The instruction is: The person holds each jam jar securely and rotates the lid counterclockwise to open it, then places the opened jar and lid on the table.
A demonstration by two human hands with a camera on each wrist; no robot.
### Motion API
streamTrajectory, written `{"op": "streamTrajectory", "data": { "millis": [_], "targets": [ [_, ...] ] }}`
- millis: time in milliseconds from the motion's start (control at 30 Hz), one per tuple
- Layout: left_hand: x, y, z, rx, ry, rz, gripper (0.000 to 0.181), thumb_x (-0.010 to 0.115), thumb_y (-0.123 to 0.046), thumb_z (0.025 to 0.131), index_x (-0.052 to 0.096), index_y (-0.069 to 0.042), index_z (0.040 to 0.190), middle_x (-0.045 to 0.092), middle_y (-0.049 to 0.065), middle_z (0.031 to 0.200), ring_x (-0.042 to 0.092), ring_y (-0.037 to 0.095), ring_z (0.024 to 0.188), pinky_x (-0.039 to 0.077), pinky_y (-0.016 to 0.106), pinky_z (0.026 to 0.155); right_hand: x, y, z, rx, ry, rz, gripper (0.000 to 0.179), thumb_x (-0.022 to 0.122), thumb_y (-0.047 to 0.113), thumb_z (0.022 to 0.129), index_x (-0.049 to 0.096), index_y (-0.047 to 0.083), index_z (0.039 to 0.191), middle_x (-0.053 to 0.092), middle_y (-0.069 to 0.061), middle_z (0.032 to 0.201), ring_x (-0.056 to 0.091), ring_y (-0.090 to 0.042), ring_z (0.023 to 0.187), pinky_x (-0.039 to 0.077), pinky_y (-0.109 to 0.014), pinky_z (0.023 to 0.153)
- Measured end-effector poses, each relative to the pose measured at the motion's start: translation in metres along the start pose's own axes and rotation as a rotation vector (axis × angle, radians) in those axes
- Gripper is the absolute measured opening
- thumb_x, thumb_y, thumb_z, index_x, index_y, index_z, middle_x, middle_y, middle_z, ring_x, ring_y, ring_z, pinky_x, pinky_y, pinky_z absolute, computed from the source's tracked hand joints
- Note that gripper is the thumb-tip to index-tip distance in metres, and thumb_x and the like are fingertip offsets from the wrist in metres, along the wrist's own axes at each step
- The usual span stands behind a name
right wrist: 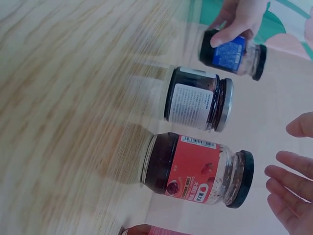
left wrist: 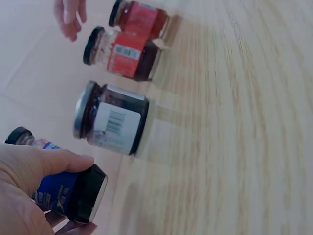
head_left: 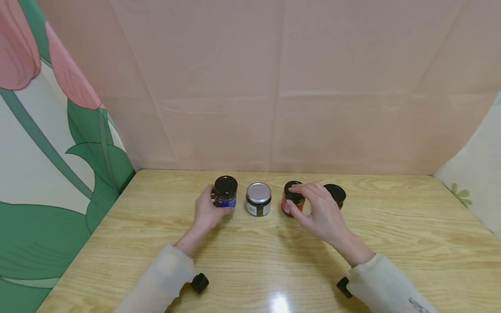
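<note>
My left hand (head_left: 205, 212) grips a jar with a black lid and blue label (left wrist: 61, 188), fingers and thumb round its lower part. In the left wrist view its base is tilted and clear of the table. To its right stands a wider jar with a silver lid and white label (head_left: 258, 200). Beyond that is a black-lidded jar with a red label (right wrist: 195, 169), upright on the table. My right hand (head_left: 322, 215) hovers by this jar's lid, fingers spread and holding nothing; the right wrist view shows a gap between fingertips and lid.
A fourth jar with a black lid (head_left: 335, 191) stands at the right end of the row, partly behind my right hand. The wooden table (head_left: 250, 252) ends at a pink cloth backdrop (head_left: 215, 108) just behind the jars. A tulip-patterned cloth (head_left: 47, 174) hangs on the left.
</note>
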State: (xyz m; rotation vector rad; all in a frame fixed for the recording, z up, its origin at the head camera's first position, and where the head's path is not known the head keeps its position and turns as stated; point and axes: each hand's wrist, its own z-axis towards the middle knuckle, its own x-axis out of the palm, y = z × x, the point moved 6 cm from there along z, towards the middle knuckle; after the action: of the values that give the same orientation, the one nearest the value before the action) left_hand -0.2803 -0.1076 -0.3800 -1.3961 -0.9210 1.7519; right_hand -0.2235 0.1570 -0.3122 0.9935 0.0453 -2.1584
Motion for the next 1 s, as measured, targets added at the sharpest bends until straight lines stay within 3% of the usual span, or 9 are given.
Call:
{"op": "streamTrajectory", "data": {
  "millis": [133,333,467,767,1000],
  "targets": [
    [-0.001,-0.011,-0.006,0.064,0.016,-0.030,0.066,0.087,-0.003,0.060,0.057,-0.002,0.119,0.064,0.017,0.110,0.060,0.032,0.104,0.051,0.046,0.090,0.000,0.001,0.001,-0.001,-0.006,0.009,0.033,0.075,0.017,0.078,0.068,0.001,0.106,0.070,-0.010,0.103,0.060,-0.026,0.097,0.048,-0.043,0.082],
    [0.000,-0.031,-0.020,0.226,0.043,-0.038,0.065,0.089,-0.005,0.058,0.060,-0.002,0.116,0.066,0.014,0.107,0.062,0.028,0.098,0.052,0.043,0.088,-0.001,0.003,0.001,0.025,-0.021,0.021,0.038,0.077,0.019,0.076,0.067,0.001,0.109,0.069,-0.010,0.103,0.059,-0.026,0.099,0.047,-0.044,0.085],
    [0.004,-0.040,-0.027,0.275,0.080,-0.055,0.062,0.089,-0.004,0.058,0.060,-0.001,0.112,0.064,0.015,0.105,0.062,0.029,0.097,0.053,0.042,0.088,0.001,0.005,0.001,0.065,-0.012,0.038,0.043,0.079,0.023,0.075,0.067,0.003,0.111,0.068,-0.008,0.104,0.059,-0.026,0.102,0.048,-0.045,0.086],
    [0.016,-0.055,-0.042,0.270,0.190,-0.053,0.061,0.089,-0.009,0.060,0.060,-0.005,0.115,0.064,0.012,0.107,0.062,0.027,0.100,0.056,0.039,0.084,0.003,0.010,0.001,0.115,-0.006,0.143,0.046,0.085,0.025,0.070,0.068,0.010,0.110,0.067,-0.002,0.104,0.062,-0.020,0.095,0.052,-0.039,0.072],
    [0.023,-0.064,-0.049,0.295,0.218,-0.011,0.063,0.089,-0.011,0.061,0.060,-0.003,0.116,0.064,0.012,0.110,0.063,0.027,0.100,0.057,0.035,0.082,0.006,0.013,-0.001,0.241,0.024,0.247,0.044,0.085,0.028,0.072,0.069,0.016,0.111,0.065,0.003,0.104,0.061,-0.019,0.091,0.053,-0.037,0.072]
  ]
}}
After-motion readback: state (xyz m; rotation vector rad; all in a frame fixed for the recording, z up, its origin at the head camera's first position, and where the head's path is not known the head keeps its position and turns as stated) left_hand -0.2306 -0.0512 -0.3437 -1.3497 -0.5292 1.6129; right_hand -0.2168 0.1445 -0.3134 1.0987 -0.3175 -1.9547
